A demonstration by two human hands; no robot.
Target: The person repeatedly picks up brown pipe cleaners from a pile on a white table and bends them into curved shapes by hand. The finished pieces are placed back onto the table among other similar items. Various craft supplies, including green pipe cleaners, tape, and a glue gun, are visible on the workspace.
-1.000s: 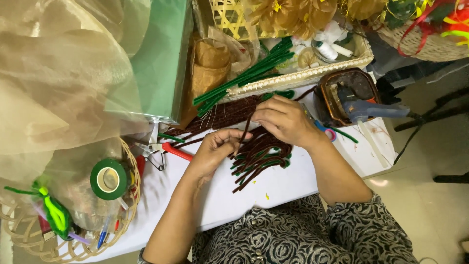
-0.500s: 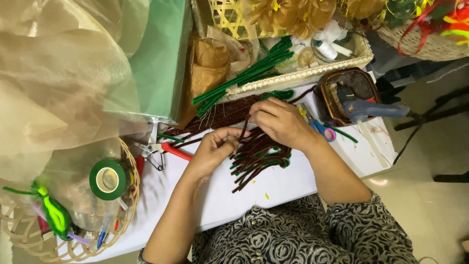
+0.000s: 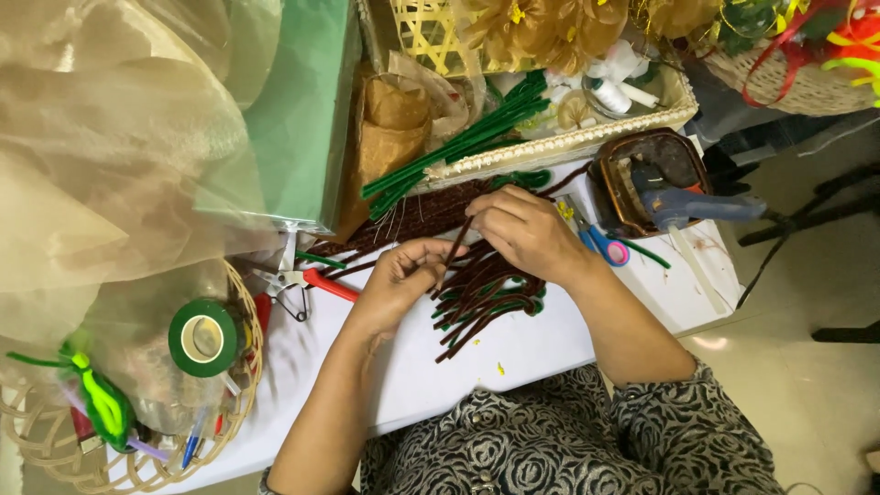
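Observation:
My left hand (image 3: 401, 280) and my right hand (image 3: 525, 234) meet over a white table (image 3: 513, 353), both pinching one brown pipe cleaner (image 3: 454, 252) that runs slantwise between them. Under the hands lies a pile of brown pipe cleaners (image 3: 481, 298) with a few green ones mixed in. More brown stems (image 3: 412, 215) lie just beyond the hands.
A bundle of green pipe cleaners (image 3: 458, 147) leans out of a woven tray (image 3: 587, 137). Red-handled pliers (image 3: 307, 280) lie left of my left hand, blue-handled scissors (image 3: 600, 243) to the right. A glue gun (image 3: 697, 206) rests in a brown tray. Green tape roll (image 3: 203, 337) sits in a basket.
My right hand has slid slightly left along the brown pipe cleaner and the stem now stands steeper between the hands. My left hand stays in place.

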